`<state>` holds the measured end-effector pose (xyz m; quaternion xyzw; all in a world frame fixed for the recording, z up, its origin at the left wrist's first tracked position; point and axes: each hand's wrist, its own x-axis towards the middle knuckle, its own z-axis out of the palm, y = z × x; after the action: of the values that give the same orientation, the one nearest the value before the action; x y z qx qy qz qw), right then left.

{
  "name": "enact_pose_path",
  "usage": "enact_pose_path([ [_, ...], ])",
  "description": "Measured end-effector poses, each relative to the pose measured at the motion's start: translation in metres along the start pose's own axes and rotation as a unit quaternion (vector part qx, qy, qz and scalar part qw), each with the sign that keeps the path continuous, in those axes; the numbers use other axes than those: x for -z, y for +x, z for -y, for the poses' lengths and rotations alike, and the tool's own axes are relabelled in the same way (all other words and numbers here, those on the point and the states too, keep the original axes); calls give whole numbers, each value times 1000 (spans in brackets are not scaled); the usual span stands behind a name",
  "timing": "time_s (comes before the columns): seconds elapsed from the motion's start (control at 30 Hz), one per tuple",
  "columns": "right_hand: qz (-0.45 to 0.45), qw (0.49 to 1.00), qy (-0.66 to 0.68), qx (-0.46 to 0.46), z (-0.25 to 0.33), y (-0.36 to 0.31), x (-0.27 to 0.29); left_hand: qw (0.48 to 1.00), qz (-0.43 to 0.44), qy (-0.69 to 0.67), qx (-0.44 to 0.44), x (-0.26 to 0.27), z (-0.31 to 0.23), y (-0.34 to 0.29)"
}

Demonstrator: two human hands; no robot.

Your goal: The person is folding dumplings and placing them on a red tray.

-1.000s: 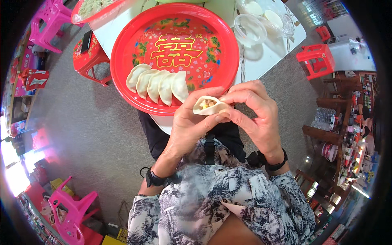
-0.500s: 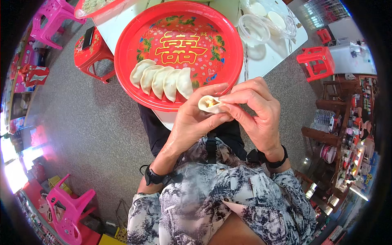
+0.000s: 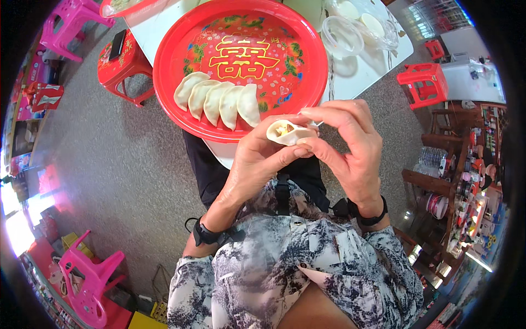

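Note:
A partly folded dumpling sits between my hands, just off the tray's near right edge. Its left end gapes and shows a pale yellow filling, while the right part is pressed together. My left hand is closed around it, thumb in front and fingers behind. My right hand has its thumb on the sealed part and its index finger arched above the far side. Several finished dumplings lie in a slanting row on the round red tray, which has a gold character and flowers printed on it.
Clear plastic tubs and a plastic bag stand on the white marbled table, right of the tray. A red basin is at the far left. A red stool holding a phone and pink chairs stand around.
My right index finger has lifted off the wrapper's edge and the right hand has shifted slightly right. The pressed part of the dumpling now shows more.

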<state>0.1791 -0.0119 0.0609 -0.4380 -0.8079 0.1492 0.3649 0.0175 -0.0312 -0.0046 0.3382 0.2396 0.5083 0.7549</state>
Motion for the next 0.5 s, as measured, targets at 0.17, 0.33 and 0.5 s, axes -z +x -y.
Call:
enact_pose_path([
  [0.17,36,999,26,-11,-2,3,-2,998,9,67,7,2,-2,-2],
  [0.33,35,999,28,0,-6,0,-4,994,16,106,17,3,-3,-1],
  [0.5,11,998,-17,58,-8,-3,-7,997,9,68,30,1,-4,0],
])
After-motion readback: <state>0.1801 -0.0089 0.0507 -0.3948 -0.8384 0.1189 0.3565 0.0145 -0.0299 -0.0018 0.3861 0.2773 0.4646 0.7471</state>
